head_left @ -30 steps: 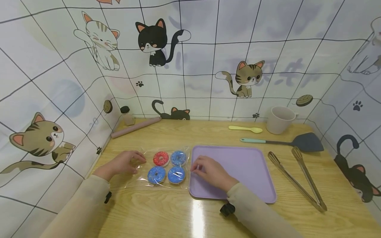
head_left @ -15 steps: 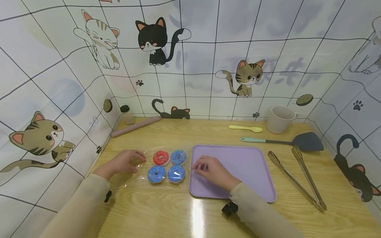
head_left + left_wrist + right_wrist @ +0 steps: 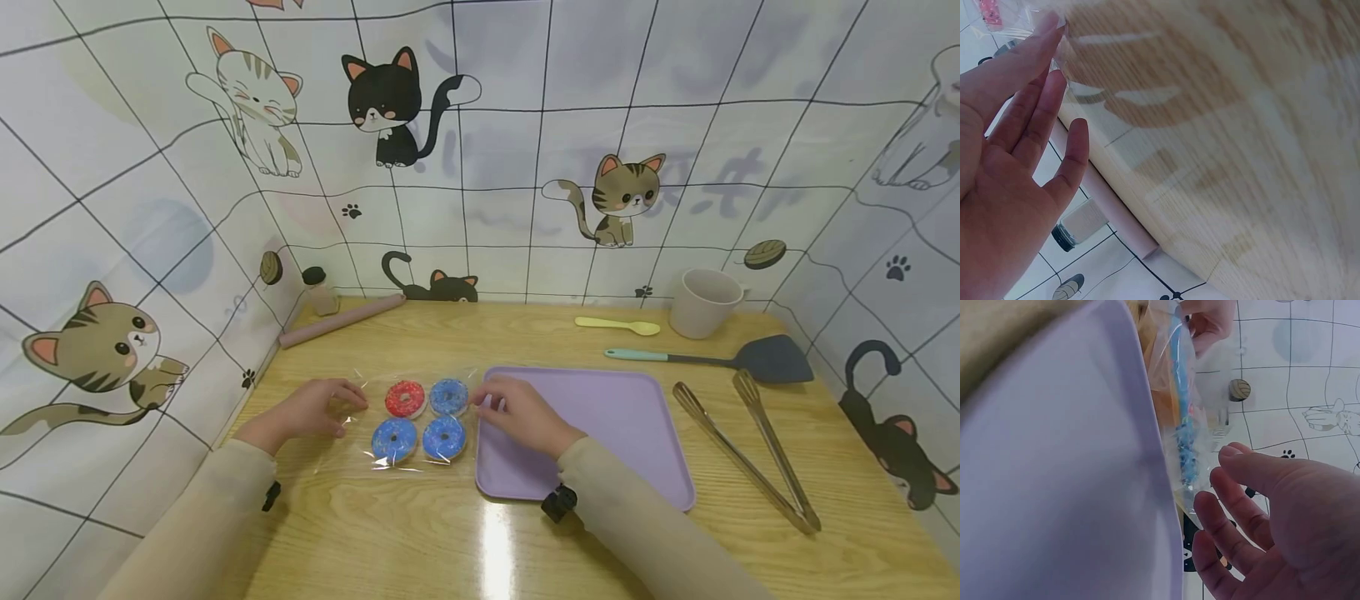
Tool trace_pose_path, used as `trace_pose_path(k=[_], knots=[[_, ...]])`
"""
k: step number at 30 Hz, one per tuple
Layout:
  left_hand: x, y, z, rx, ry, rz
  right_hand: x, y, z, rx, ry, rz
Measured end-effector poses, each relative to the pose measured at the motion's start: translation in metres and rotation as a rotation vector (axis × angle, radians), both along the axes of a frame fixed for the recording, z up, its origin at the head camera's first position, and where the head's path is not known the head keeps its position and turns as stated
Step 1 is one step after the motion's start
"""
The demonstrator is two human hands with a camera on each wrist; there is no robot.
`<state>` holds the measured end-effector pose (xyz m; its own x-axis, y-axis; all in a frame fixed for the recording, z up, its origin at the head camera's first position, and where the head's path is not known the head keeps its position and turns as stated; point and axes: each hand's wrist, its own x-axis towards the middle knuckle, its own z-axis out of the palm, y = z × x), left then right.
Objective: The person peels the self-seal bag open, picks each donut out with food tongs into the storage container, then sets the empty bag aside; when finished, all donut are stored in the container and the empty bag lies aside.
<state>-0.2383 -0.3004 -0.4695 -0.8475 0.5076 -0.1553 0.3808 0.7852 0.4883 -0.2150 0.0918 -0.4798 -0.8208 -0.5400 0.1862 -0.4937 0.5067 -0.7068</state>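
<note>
The left hand (image 3: 315, 408), its fingers loosely bent with thumb and fingertips apart, reaches to the left end of a clear plastic bag (image 3: 352, 458); whether it touches the film I cannot tell. Behind it, a small black-lidded jar (image 3: 322, 296) stands beside a brownish-pink rolling pin (image 3: 345, 321) near the wall. The bag lies flat on the light wood-grain surface (image 3: 420, 533), holding one red-topped ring donut (image 3: 395, 403) and three blue-topped ring donuts (image 3: 394, 450). Just beside lies a lilac rectangular tray (image 3: 622, 425); the right hand (image 3: 525, 414), fingers loosely curved and gripping nothing, hangs over its left edge, near the bag. Beyond are a yellow plastic spoon (image 3: 618, 325), a grey spatula (image 3: 772, 360) with mint handle, a beige mug (image 3: 702, 308) and spread metal tongs (image 3: 777, 450).
</note>
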Motion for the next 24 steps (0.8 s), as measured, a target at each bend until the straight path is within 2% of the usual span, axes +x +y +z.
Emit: trace_pose_path(k=[10, 18, 24], knots=[[0.001, 0.001, 0.002, 0.005, 0.007, -0.008, -0.016, -0.01, -0.001, 0.036, 0.008, 0.051], [0.001, 0.004, 0.004, -0.004, 0.013, -0.016, -0.018, -0.016, 0.001, 0.148, 0.042, 0.022], [0.003, 0.003, 0.003, 0.0, 0.014, -0.009, -0.017, -0.019, -0.003, 0.154, 0.054, -0.021]])
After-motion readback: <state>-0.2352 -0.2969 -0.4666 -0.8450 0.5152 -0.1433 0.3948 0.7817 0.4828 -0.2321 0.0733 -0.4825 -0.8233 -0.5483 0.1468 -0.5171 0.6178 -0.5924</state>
